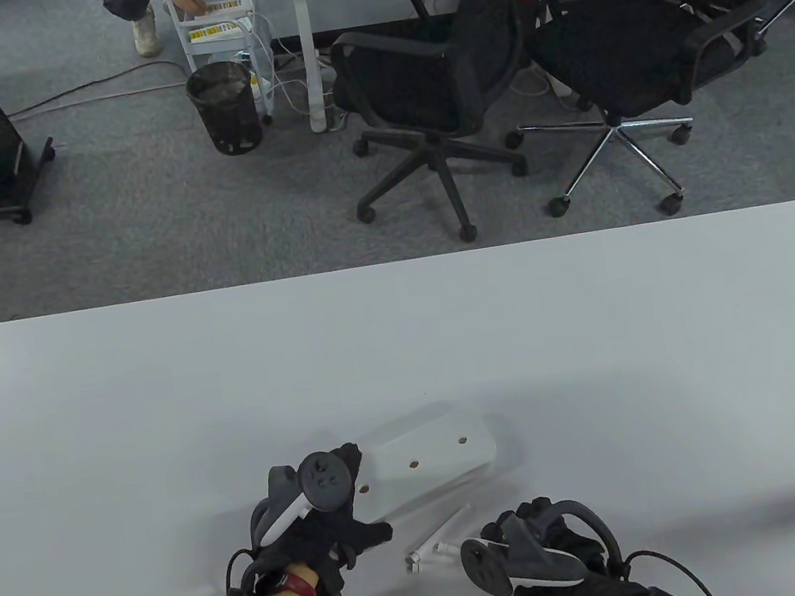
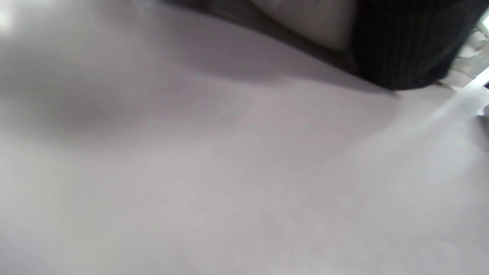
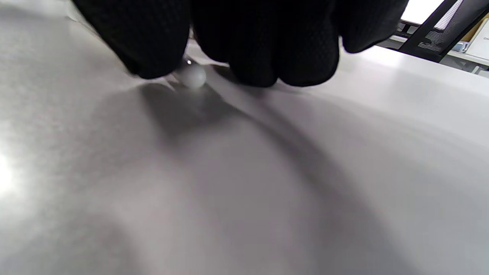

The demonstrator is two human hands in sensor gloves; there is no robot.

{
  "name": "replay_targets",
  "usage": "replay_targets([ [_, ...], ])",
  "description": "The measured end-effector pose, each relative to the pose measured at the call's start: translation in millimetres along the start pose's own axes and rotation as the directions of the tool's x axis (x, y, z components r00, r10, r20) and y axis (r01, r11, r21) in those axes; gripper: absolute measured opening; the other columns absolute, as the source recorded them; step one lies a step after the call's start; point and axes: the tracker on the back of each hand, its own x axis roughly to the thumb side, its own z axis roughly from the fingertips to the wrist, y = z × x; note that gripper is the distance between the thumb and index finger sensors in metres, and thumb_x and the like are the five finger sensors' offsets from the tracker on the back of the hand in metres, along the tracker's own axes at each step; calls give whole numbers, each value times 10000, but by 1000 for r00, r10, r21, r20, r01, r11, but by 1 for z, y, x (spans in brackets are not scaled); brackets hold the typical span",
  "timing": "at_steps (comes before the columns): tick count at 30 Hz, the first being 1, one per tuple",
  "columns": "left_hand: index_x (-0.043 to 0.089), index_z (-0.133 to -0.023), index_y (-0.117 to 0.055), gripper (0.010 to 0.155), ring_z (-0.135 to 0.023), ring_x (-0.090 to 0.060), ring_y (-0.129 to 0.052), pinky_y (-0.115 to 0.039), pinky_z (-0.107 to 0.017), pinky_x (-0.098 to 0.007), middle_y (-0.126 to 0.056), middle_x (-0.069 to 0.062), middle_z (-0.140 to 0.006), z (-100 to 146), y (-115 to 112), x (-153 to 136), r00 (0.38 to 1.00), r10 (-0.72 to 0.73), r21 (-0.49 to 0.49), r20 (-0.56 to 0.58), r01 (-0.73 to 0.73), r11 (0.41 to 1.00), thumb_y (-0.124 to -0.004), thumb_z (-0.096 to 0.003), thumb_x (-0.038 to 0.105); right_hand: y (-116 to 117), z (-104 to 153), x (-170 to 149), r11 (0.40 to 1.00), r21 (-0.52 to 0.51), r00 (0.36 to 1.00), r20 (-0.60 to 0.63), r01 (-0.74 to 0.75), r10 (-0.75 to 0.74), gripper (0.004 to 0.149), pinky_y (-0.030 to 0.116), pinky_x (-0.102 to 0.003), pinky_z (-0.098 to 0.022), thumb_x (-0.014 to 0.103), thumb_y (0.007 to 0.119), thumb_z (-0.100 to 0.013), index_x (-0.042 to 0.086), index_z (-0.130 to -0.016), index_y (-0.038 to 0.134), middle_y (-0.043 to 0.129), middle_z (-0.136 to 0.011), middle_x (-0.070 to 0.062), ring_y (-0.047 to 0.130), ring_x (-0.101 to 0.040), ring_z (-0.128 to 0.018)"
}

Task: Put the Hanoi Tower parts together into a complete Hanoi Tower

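Note:
A white Hanoi Tower base board (image 1: 432, 463) with three holes lies on the table near the front, tilted. My left hand (image 1: 324, 515) rests on its left end and grips it. White pegs (image 1: 438, 536) lie on the table just in front of the board. My right hand (image 1: 528, 546) is on the pegs' right ends. In the right wrist view my gloved fingers (image 3: 244, 46) curl down on the table around the rounded end of a white peg (image 3: 193, 75). The left wrist view is blurred and shows only table and a bit of dark glove (image 2: 405, 42).
The white table (image 1: 598, 358) stretches wide behind and beside the board. Beyond its far edge stand two black office chairs (image 1: 440, 77), a wire bin (image 1: 224, 108) and a white cart on grey carpet.

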Motion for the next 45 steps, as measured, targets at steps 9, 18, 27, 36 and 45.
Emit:
replay_targets([
  [9,310,-1056,13,1168,-1119,-335,-133,-164,-778,-583,-110,-35,-1167,-1,-1,0,1000,1,-1,-2,-1,1000,-891,-390,630,1,-2,5,999,-25,1000,1,-25,25,509,590,-631,-658,312,824,-380,103,-831,714,825,-792,-148,798,-419,-738],
  [18,311,-1055,16,1168,-1118,-335,-130,-162,-780,-576,-107,-34,-1166,-1,-1,-1,1000,3,-2,-3,-3,1000,-890,-391,631,-3,-9,16,991,-12,991,-2,-135,135,473,631,-623,-647,309,818,-385,89,-796,735,871,-743,-145,855,-411,-698],
  [27,313,-1053,19,1168,-1118,-336,-126,-159,-780,-576,-104,-33,-1166,-2,-1,-1,1000,3,-4,-3,-3,1000,-887,-391,633,-12,-8,9,990,-76,993,-36,-118,115,456,771,-569,-584,375,838,-343,135,-728,789,973,-697,-100,994,-353,-620],
  [36,314,-1052,21,1166,-1117,-335,-123,-156,-780,-575,-100,-33,-1165,-2,-2,-2,1000,5,-6,-3,-5,1000,-887,-394,632,-47,-4,-26,977,-122,983,-31,177,-182,451,707,-577,-615,326,843,-356,143,-757,750,929,-667,-118,944,-343,-584],
  [45,315,-1052,22,1165,-1117,-335,-122,-155,-779,-574,-99,-34,-1164,-3,-2,-2,1000,6,-6,-3,-6,1000,-885,-394,633,-120,0,-53,938,-275,972,-42,212,-232,435,661,-598,-640,287,840,-372,142,-775,760,906,-683,-137,905,-365,-611],
])
